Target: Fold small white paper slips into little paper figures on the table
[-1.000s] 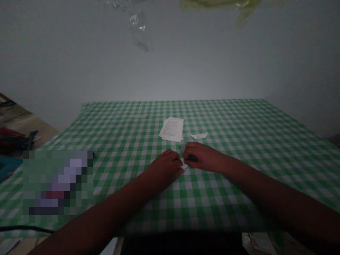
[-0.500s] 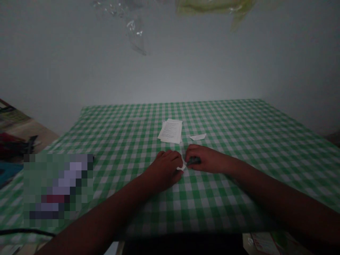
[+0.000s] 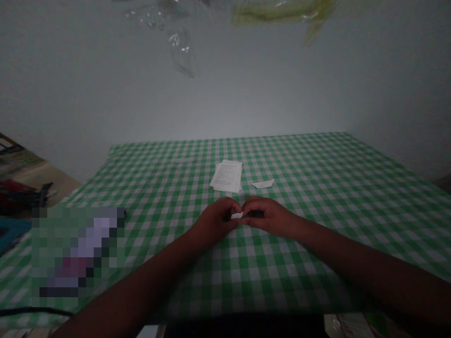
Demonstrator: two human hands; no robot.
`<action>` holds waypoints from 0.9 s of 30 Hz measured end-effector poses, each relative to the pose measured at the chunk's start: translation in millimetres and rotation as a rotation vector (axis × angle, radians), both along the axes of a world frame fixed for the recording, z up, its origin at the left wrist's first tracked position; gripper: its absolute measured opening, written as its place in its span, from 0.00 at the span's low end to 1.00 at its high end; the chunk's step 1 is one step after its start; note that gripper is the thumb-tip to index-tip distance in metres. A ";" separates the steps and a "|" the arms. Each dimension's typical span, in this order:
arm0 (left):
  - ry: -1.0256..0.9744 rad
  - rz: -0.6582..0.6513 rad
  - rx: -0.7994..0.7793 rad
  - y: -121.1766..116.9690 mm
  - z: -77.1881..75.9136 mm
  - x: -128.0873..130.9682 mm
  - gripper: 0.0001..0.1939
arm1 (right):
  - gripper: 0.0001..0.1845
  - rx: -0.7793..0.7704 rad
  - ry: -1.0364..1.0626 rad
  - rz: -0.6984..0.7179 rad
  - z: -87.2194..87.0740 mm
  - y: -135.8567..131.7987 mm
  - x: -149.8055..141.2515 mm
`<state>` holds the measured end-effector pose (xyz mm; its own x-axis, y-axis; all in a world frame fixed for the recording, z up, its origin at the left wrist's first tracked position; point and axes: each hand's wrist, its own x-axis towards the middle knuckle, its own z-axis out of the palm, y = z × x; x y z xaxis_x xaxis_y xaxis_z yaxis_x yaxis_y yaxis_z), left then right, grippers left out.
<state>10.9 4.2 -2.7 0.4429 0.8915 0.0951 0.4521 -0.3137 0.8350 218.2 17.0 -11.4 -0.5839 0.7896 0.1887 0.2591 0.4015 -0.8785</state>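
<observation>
Head view: your left hand (image 3: 215,221) pinches a white paper scrap (image 3: 237,215) at the table's middle; your right hand (image 3: 269,217) closes on a dark item (image 3: 256,213), fingertips touching the left's. Farther off, a paper stack (image 3: 226,176) and paper slip (image 3: 262,183) lie on the checked tablecloth (image 3: 317,188).

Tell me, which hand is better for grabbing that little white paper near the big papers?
Probably the right hand: the small paper slip lies just ahead of it, while the left hand sits farther off, its fingers at a white scrap.
</observation>
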 end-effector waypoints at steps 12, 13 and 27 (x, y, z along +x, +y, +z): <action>-0.101 -0.015 -0.180 -1.5 6.0 -3.3 0.10 | 0.08 0.016 0.001 -0.053 8.4 -6.3 -1.8; -0.089 -0.002 -0.175 -0.8 5.9 -4.2 0.09 | 0.08 0.014 -0.004 -0.051 7.9 -6.0 -1.5; -0.042 0.111 -0.297 2.4 7.7 -5.3 0.12 | 0.10 -0.191 0.065 -0.126 -0.1 -3.9 -5.9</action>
<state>5.6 6.6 5.0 0.3428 0.9256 -0.1605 0.4334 -0.0043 0.9012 212.2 13.1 -11.5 -0.4698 0.8806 0.0622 0.2375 0.1939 -0.9518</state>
